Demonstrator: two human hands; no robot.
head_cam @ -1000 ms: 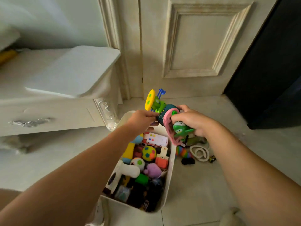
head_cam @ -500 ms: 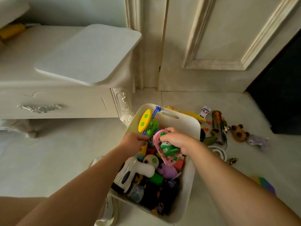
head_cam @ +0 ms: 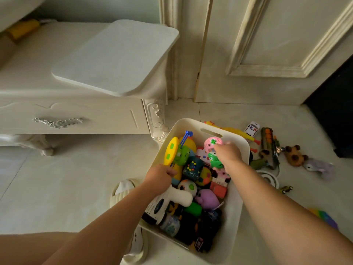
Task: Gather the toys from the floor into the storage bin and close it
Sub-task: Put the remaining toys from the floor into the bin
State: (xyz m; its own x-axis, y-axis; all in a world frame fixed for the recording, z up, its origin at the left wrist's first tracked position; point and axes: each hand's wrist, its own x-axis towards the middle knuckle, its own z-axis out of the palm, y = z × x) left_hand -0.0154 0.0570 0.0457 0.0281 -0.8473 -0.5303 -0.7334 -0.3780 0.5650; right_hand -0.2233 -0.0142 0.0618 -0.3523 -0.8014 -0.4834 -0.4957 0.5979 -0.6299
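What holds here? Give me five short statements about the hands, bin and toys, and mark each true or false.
1. The left hand grips a yellow and green toy. True.
2. The bin is closed. False: it stands open, full of toys.
3. A white toy car lies on the floor. True.
4. The brown plush toy lies in the bin. False: it lies on the floor, right of the bin.
5. The right hand rests on the floor. False: it holds a pink toy inside the bin.
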